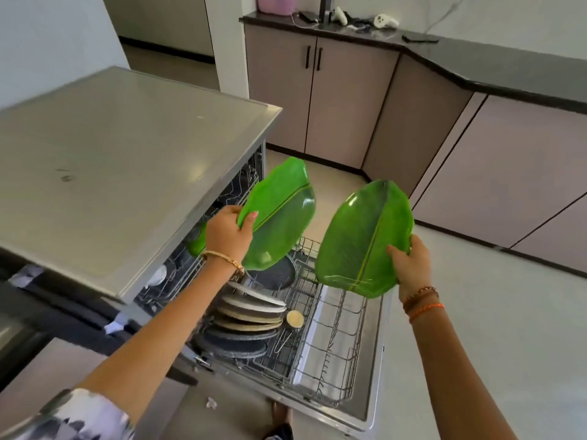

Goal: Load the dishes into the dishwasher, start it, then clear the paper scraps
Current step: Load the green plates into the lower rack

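- Paper scrap [211, 402] lies on floor, not cleared.
- Left hand [229, 234] grips one green plate [279, 217]; right hand [413, 265] grips another [362, 236].
- Lower rack [333, 344] half loaded (dishwasher open, unstarted).

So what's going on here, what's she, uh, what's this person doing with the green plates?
A person is loading a dishwasher. The left hand grips one green leaf-shaped plate and the right hand grips a second leaf-shaped plate, both held above the pulled-out lower rack. The rack's left side already holds a row of round plates on edge; its right side shows bare wire. A paper scrap lies on the floor.
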Tool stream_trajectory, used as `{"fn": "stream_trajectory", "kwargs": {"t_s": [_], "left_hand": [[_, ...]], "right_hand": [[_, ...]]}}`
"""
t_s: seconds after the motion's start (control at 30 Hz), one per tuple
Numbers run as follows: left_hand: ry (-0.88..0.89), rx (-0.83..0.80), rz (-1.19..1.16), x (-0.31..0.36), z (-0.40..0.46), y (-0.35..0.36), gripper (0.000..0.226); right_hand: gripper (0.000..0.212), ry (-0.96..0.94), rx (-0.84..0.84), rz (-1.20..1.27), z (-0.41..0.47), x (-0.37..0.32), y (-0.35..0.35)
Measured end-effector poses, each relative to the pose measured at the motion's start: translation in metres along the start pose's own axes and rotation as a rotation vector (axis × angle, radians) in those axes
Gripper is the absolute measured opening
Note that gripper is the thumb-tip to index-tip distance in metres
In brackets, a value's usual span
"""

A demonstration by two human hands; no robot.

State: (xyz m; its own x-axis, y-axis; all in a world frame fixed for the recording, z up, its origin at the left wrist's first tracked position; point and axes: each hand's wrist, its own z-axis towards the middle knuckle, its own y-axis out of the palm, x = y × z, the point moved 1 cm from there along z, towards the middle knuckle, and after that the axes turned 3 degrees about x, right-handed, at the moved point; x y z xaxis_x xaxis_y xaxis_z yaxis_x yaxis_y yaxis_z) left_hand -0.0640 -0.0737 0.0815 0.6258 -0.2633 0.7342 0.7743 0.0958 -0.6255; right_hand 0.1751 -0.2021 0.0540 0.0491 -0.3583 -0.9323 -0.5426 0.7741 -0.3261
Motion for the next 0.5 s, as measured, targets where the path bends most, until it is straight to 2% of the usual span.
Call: {"fn": "stream_trajectory", "kwargs": {"t_s": [0.07,0.17,0.3,0.4,0.5], "left_hand": [[0.084,-0.045,0.142,-0.012,0.017,0.017,0.032],[0.187,-0.182,0.296,-0.032,0.032,0.048,0.032],[0.232,-0.304,0.515,-0.050,0.042,0.072,0.035],[0.225,-0.283,0.513,-0.058,0.050,0.082,0.035],[0.148,-0.191,0.467,-0.082,0.056,0.103,0.041]], "right_hand": [[0.025,-0.078,0.021,-0.169,0.021,0.006,0.005],[0.036,-0.167,-0.033,-0.425,0.044,0.021,0.023],[0.046,-0.117,-0.160,-0.684,0.058,0.043,0.050],[0.049,-0.069,-0.293,-0.827,0.071,0.049,0.076],[0.041,-0.059,-0.404,-0.912,0.097,0.061,0.110]]}}
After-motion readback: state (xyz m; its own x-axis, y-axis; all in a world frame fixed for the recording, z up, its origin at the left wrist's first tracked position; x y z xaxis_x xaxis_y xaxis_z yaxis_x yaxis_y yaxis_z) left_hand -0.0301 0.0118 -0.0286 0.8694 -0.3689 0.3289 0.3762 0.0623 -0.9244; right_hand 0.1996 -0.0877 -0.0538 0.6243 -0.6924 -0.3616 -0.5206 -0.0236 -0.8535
